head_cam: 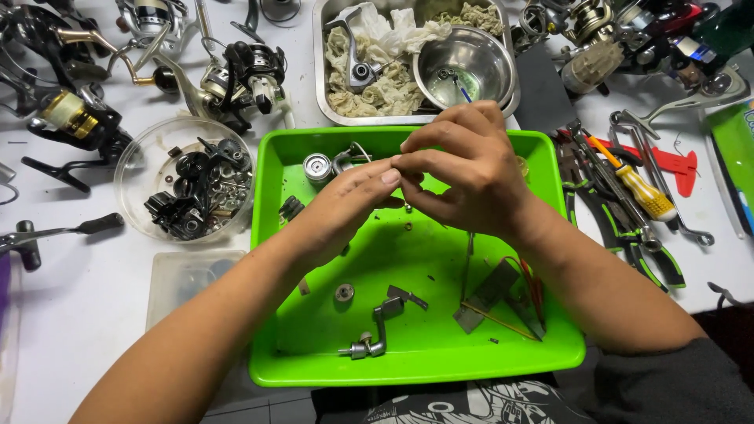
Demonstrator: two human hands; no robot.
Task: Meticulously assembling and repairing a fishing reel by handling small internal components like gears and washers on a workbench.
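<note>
Both hands are up over the bright green plastic tray in the middle of the white table. The left hand and the right hand meet fingertip to fingertip above the tray's upper half, fingers pressed together in a tight pinch, and whatever tiny part sits between them is hidden, so I can't tell what it is. Lying on the tray floor below the wrists: a silver metal crank handle near the front edge, a small round grey washer just left of it, and flat grey metal tweezers next to some red and orange thin wires on the right. A small round silver knob sits in the tray's back left corner. Left of the tray is a clear round plastic bowl of black reel parts, with several black and silver fishing reels behind it. Behind the tray is a rectangular steel pan stuffed with dirty rags, holding a round steel bowl. Off to the right, a yellow-handled screwdriver lies among green-and-black handled pliers.
</note>
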